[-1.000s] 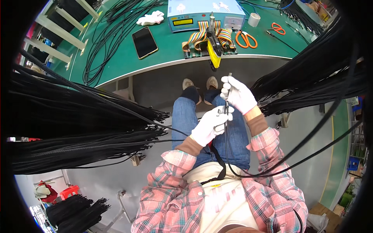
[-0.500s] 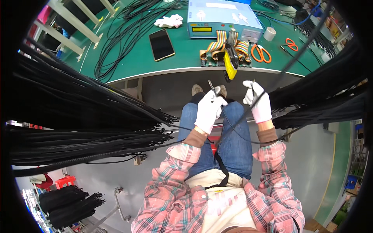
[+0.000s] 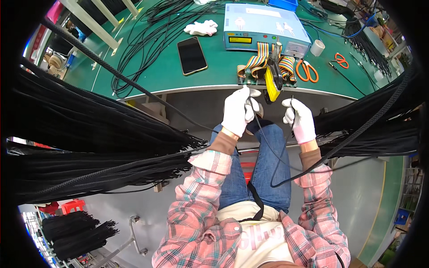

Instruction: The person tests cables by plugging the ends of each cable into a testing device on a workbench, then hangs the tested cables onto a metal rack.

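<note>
Both my hands wear white gloves and hold one thin black cable (image 3: 273, 156) that sags in a loop over my lap. My left hand (image 3: 237, 110) grips one end of it just below the green bench edge (image 3: 178, 91). My right hand (image 3: 300, 119) pinches the other end upright, beside a yellow-and-black connector fixture (image 3: 272, 82) with rainbow ribbon cables (image 3: 261, 58). My hands are about a hand's width apart, in front of the fixture.
On the bench: a blue test box (image 3: 263, 22), a dark phone (image 3: 192, 55), a spare white glove (image 3: 202, 28), orange scissors (image 3: 306, 70), a tape roll (image 3: 317, 47) and loose black cables (image 3: 147, 49). Thick bundles of black braided cables hang at left (image 3: 89, 147) and right (image 3: 380, 125).
My hands have spread apart and risen toward the bench edge, stretching the cable between them. One second ago they were close together over my knees.
</note>
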A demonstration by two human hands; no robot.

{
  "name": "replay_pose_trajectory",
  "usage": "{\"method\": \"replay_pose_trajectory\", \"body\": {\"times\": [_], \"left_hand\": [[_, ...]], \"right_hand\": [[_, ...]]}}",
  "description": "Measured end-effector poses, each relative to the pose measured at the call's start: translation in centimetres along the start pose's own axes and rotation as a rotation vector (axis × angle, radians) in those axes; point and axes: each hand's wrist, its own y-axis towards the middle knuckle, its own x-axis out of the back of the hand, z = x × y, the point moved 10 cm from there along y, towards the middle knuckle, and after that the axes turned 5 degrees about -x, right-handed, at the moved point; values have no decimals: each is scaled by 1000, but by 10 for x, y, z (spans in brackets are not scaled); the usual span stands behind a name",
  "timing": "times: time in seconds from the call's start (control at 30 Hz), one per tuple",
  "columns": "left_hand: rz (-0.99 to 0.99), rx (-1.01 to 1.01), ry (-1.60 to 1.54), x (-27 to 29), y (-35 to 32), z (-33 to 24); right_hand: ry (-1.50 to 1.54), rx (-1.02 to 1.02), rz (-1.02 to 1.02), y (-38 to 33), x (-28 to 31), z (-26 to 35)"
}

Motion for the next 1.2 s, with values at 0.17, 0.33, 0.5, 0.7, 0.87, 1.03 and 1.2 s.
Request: {"method": "replay_pose_trajectory", "body": {"times": [0.17, 0.33, 0.5, 0.7, 0.87, 1.03, 1.2], "left_hand": [[89, 140, -135, -6, 4, 16], [110, 191, -212, -7, 8, 20], [78, 209, -259, -4, 9, 21], [132, 227, -474, -12, 15, 27], [230, 203, -643, -21, 18, 29], [156, 176, -508, -5, 19, 28], [112, 225, -113, 26, -9, 36]], "right_hand": [[-7, 9, 24, 3, -4, 0], [-46, 7, 3, 3, -6, 0], [-39, 20, -17, 2, -7, 3], [-337, 150, -113, 3, -8, 22], [-1066, 717, -460, -20, -30, 71], [-1306, 794, -619, -25, -40, 83], [-1346, 708, -655, -23, -41, 86]]}}
